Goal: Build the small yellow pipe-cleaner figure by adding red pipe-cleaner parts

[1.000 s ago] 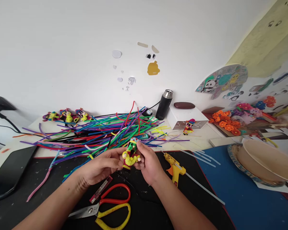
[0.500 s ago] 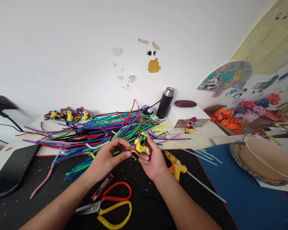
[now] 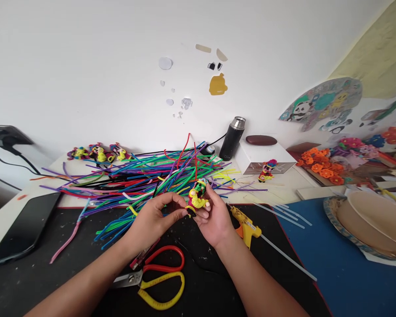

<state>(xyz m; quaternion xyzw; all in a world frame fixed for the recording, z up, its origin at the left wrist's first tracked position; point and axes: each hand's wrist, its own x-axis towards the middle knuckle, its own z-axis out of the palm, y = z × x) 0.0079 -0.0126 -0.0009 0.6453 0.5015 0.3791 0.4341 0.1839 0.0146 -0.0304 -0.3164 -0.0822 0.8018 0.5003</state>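
A small pipe-cleaner figure (image 3: 198, 200), yellow, magenta, green and black, is held up over the front of the work mat. My right hand (image 3: 214, 215) grips it from the right, thumb beside its head and fingers underneath. My left hand (image 3: 161, 215) pinches the figure's lower left edge between thumb and fingertips. Behind both hands spreads a heap of colourful pipe cleaners (image 3: 145, 171). Scissors (image 3: 161, 275) with one red and one yellow handle lie below my left hand. A yellow glue gun (image 3: 246, 224) rests right of my right hand, a glue stick sticking out of its back.
Similar figures (image 3: 100, 153) sit at the back left, another (image 3: 268, 171) by a white box (image 3: 264, 156). A black flask (image 3: 231, 140) leans near the wall. A dark phone (image 3: 24, 226) lies left. Loose glue sticks (image 3: 285, 213) and a bowl (image 3: 379, 220) are on the right.
The whole view has shifted slightly, so things appear a little farther right. Both hands still hold the figure in nearly the same pose.
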